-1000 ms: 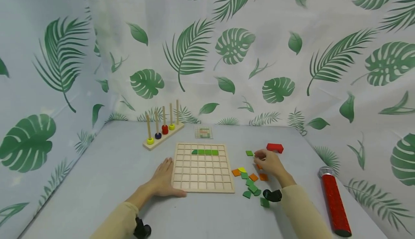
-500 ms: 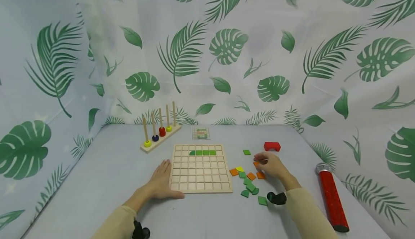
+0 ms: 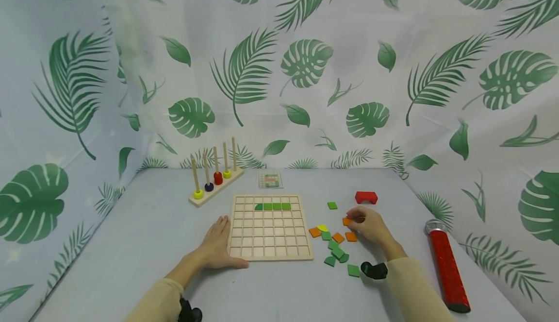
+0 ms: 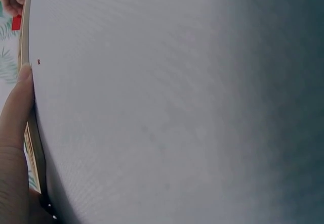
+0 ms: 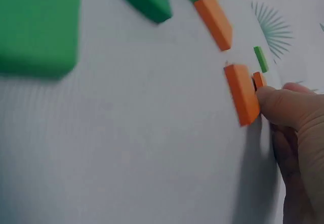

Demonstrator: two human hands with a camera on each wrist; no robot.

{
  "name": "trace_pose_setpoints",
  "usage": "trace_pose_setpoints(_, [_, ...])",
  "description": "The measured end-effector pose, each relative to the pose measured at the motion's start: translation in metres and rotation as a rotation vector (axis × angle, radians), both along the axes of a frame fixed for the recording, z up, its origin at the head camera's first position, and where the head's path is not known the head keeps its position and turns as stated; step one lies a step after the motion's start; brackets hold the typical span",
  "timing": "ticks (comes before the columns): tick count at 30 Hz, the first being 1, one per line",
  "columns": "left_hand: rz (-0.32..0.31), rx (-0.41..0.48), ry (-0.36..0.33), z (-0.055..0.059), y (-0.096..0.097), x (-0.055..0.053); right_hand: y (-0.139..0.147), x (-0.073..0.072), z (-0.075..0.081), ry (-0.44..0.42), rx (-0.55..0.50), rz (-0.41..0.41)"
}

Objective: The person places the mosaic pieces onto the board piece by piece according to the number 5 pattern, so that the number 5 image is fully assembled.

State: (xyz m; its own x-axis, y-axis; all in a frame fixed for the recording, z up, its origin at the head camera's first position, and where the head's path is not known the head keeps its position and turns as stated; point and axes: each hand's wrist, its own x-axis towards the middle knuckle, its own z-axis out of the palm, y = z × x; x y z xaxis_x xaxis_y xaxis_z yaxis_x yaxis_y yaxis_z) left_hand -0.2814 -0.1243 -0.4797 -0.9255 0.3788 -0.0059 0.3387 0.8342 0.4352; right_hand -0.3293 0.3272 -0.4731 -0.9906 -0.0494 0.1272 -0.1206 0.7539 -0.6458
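Note:
My left hand (image 3: 214,245) lies with spread fingers along the left edge of the wooden grid board (image 3: 271,260), its thumb at the front left corner. In the left wrist view the thumb (image 4: 17,107) presses along the board's rim. A row of green tiles (image 3: 277,206), the leftmost with a rounded corner, sits in the second row of the grid. Right of the board, my right hand (image 3: 370,226) pinches an orange tile (image 3: 347,221) between thumb and fingertips. In the right wrist view that orange tile (image 5: 259,79) is partly hidden behind the thumb, beyond another orange tile (image 5: 242,95).
Loose green tiles (image 3: 337,252), orange tiles (image 3: 315,232) and a yellow tile (image 3: 322,228) lie right of the board. Behind are a peg stand (image 3: 214,192), a pattern card (image 3: 271,180) and a red block (image 3: 366,197). A red tube (image 3: 449,268) lies far right.
My right hand has come down from beside the lone green tile to the orange tile, then shifted slightly right, showing more of it. The left hand keeps its place on the board.

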Motion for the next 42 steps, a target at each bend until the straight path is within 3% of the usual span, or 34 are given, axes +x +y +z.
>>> trace_pose_setpoints(4, [0.004,0.002,0.000,-0.001,-0.001,0.000,-0.006,-0.003,0.003,-0.039,-0.018,-0.051])
trace_pose_setpoints(10, [-0.017,0.034,0.015,-0.003,-0.003,0.000,-0.022,-0.007,0.009,-0.051,-0.061,-0.056])
trace_pose_setpoints(17, [-0.013,0.023,-0.005,-0.002,-0.003,0.000,-0.048,-0.011,0.011,0.019,-0.062,-0.047])
trace_pose_setpoints(37, [0.008,-0.002,-0.020,-0.001,-0.001,0.001,-0.156,-0.022,0.001,0.239,-0.128,0.296])
trace_pose_setpoints(42, [-0.006,-0.001,-0.006,0.000,0.000,0.001,-0.178,-0.024,-0.001,0.236,-0.125,0.339])
